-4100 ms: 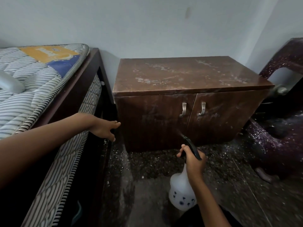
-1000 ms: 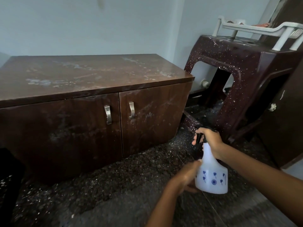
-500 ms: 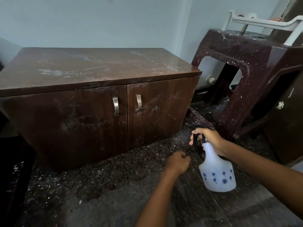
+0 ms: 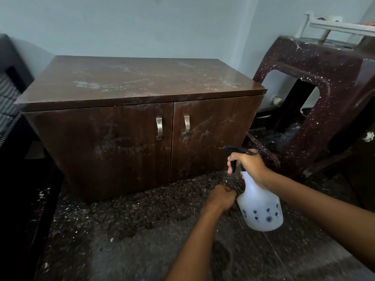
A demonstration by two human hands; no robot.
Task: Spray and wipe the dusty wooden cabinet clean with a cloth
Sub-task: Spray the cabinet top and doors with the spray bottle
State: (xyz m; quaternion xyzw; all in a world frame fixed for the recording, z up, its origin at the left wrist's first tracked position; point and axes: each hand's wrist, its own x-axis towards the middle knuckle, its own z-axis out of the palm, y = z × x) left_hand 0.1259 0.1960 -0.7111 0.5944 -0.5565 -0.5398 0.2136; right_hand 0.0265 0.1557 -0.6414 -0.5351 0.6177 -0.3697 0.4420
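Note:
A low wooden cabinet (image 4: 125,126) with two doors and metal handles stands against the wall, dust and pale smears on its top and doors. My right hand (image 4: 248,164) grips the black trigger head of a white spray bottle (image 4: 260,209) with blue flower prints, its nozzle pointing at the right door. My left hand (image 4: 220,197) is curled into a fist just left of the bottle's base, holding nothing that I can see. No cloth is in view.
A dark speckled plastic chair (image 4: 328,94) lies tipped at the right, close to the cabinet's side, with a white rack (image 4: 332,25) on it. A bed frame with a striped mattress (image 4: 8,102) is at the left edge. The speckled floor (image 4: 132,230) is dusty.
The view has swung left, bringing the cabinet toward centre. My left hand let go of the bottle's side and curled into a fist. My right hand lifted the bottle toward the door.

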